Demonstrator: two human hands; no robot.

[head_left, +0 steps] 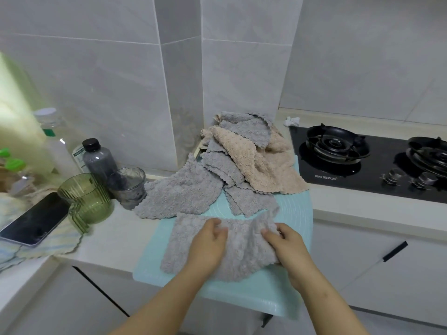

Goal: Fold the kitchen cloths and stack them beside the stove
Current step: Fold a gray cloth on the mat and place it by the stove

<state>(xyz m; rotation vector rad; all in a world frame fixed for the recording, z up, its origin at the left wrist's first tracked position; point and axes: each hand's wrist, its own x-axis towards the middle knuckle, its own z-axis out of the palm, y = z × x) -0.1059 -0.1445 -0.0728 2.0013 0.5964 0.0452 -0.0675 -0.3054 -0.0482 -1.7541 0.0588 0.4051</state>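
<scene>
I see my left grip (208,240) lying on a grey cloth (242,255), its fingers curled down and pinching the fluffy top. My right grip (287,245) is just beside it and pinches a raised fold of the same cloth, so the right side of the cloth stands up a bit. Both grips are closed on this one cloth. The cloth lies spread on a light blue mat (150,259) at the front edge of the desk (116,235).

Behind the cloth, more grey cloths (183,192) lie loose and crumpled, partly on the mat. Farther back is a messy pile with a beige cloth (256,163) on top of other grey ones, up against the tiled wall. The pile sits just left of the black gas stove (343,170), which has two burners and two knobs. A small crumpled white paper (292,121) lies at the stove's back corner.

To the left of the cloths stand a clear glass (128,187), a green cup (89,199) and a dark bottle (98,160) with a black cap. A phone (33,218) lies face up on a striped cloth (48,247) at the far left.
</scene>
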